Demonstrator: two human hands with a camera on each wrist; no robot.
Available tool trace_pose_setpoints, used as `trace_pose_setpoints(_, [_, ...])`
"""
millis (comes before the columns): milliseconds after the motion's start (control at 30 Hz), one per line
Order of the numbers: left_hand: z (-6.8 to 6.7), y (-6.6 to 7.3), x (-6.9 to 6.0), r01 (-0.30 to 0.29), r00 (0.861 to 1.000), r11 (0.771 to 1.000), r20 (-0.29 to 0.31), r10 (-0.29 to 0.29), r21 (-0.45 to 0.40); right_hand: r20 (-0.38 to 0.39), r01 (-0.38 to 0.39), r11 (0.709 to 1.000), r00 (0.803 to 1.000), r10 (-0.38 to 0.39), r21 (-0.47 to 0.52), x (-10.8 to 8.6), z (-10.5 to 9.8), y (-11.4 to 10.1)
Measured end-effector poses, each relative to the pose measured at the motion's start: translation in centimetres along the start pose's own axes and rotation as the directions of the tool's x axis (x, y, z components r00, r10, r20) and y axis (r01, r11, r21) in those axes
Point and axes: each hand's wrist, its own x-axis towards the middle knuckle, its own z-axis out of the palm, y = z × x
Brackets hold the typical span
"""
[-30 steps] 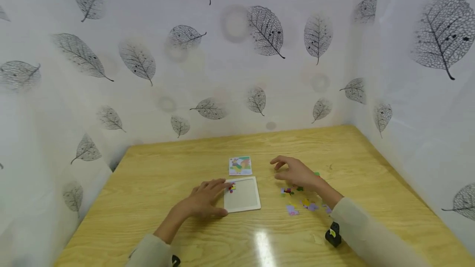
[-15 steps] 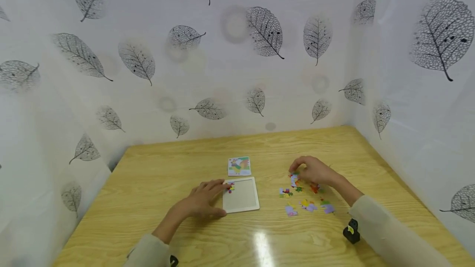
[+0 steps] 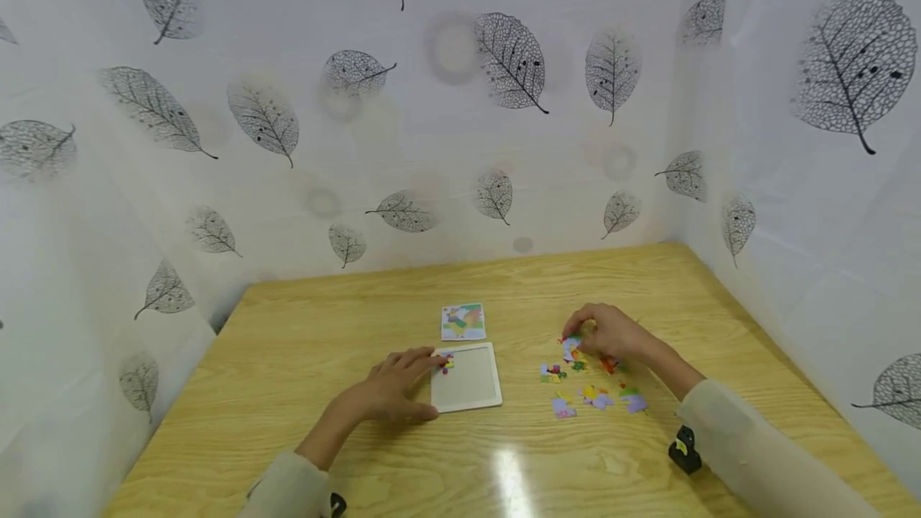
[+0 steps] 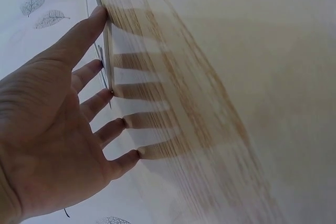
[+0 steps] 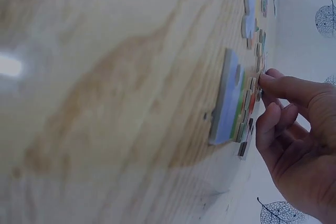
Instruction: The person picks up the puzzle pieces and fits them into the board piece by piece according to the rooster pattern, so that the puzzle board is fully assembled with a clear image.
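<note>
A shallow white puzzle tray (image 3: 496, 374) lies on the table, with a few joined colourful pieces (image 3: 448, 361) in its upper left corner. My left hand (image 3: 394, 386) rests at the tray's left side, fingers spread; thumb and fingertips touch the frame's edge in the left wrist view. To the right, my right hand (image 3: 610, 332) is over a loose group of jigsaw pieces. Its thumb and forefinger pinch a lilac puzzle piece (image 3: 572, 348) at the group's back left; the right wrist view hides most of that piece behind the fingers.
A square picture card (image 3: 464, 322) showing a colourful bird lies just behind the tray. Several loose pieces, among them a lilac one (image 3: 564, 408) and a green and lilac one (image 3: 633, 400), lie in front of my right hand. A leaf-patterned white curtain (image 3: 432, 142) surrounds the table's back and sides.
My right hand has moved right from above the table near the card, down to the loose pieces, where its fingers now pinch one. My left hand stays at the tray.
</note>
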Motion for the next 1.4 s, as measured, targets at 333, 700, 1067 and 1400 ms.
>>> trace_pose_setpoints(333, [-0.1, 0.2, -0.5, 0.045, 0.999, 0.999, 0.020, -0.045, 0.005, 0.032, 0.003, 0.999, 0.999, -0.002, -0.038, 0.5, 0.4, 0.2])
trace_pose_setpoints(700, [0.2, 0.8, 0.1, 0.042, 0.999, 0.999, 0.029, -0.042, 0.012, 0.048, -0.045, 0.997, 0.998, 0.041, 0.068, 0.2, -0.1, 0.0])
trace_pose_setpoints(1067, [-0.5, 1.0, -0.1, 0.050, 0.998, 0.998, 0.022, -0.051, 0.035, 0.076, 0.024, 0.987, 0.996, -0.037, 0.158, 2.2, 1.7, -2.7])
trace_pose_setpoints(1400, [-0.3, 0.7, 0.0, 0.058, 0.998, 0.998, 0.029, -0.059, 0.039, 0.111, 0.069, 0.977, 0.989, -0.093, 0.202, 4.1, 4.1, -4.9])
